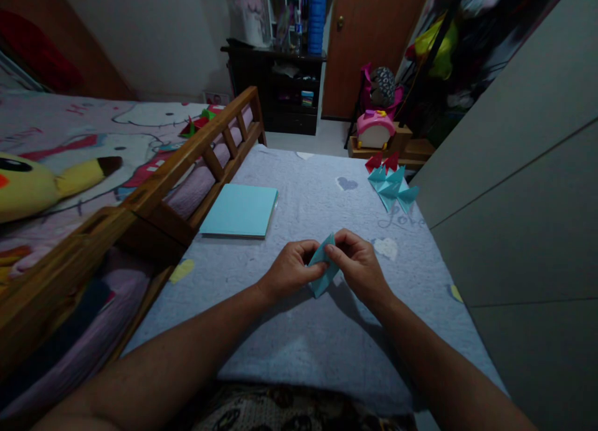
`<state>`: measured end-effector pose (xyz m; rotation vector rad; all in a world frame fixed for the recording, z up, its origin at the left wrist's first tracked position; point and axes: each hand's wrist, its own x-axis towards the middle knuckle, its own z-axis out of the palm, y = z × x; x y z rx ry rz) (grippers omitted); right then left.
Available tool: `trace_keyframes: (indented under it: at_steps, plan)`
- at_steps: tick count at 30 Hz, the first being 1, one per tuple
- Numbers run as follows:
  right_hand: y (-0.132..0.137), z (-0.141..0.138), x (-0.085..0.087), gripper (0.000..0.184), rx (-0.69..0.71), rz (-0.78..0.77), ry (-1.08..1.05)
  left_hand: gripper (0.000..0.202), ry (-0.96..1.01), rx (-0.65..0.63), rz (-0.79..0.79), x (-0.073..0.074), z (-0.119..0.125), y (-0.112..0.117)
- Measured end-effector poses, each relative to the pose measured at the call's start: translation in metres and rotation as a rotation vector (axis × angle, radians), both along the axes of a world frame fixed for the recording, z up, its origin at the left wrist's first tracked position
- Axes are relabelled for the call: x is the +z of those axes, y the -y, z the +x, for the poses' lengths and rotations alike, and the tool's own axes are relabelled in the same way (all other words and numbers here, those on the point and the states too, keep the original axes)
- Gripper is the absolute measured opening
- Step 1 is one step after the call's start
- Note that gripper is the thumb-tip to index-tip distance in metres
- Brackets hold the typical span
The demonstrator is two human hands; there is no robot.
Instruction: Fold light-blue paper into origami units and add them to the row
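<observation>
Between my two hands is a folded piece of light-blue paper (323, 284), narrow and pointed at its top and bottom, held just above the bedding. My left hand (293, 269) pinches its left side, with the thumb lying across the front. The thumb and fingers of my right hand (359, 263) grip it near the upper tip. A stack of square light-blue paper (240, 210) lies to the left, beyond my left hand. Several folded blue paper shapes (390, 183) rest at the far right, with red folded paper (374, 162) behind them.
A wooden bed rail (187, 154) runs along the left side, with a yellow plush toy (32, 185) on the bed past it. On the right rises a pale cabinet panel (527, 188). A dark low cabinet (275, 88) and a pink toy case (375, 129) stand at the back.
</observation>
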<state>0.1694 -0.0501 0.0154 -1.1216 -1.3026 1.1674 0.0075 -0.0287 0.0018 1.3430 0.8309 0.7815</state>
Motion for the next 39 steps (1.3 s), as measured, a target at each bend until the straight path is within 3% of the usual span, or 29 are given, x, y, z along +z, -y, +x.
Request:
trace_keyframes:
  at_steps: [11,25,30,35,39]
  plan:
    - [-0.0009,0.0000,0.0007,0.018,-0.017,-0.019,-0.100,0.031,0.014,-0.025,-0.037,-0.0031,-0.0001,0.0009]
    - [0.0014,-0.0036,0.0036,0.018,-0.126,0.129,0.128,0.032,-0.138,0.105,0.190,-0.0003,0.0008,0.0012]
    - [0.0001,-0.0008,0.0067,0.018,-0.100,0.135,0.124,0.028,-0.115,0.094,0.151,-0.0024,0.0014,0.0020]
    - [-0.0021,0.0021,0.0031,0.019,-0.066,0.077,0.021,0.031,0.028,0.000,-0.013,-0.0049,0.0013,0.0043]
    - [-0.0014,0.0011,-0.0024,0.012,-0.126,0.052,-0.002,0.033,-0.005,0.040,0.029,-0.0049,-0.0003,0.0042]
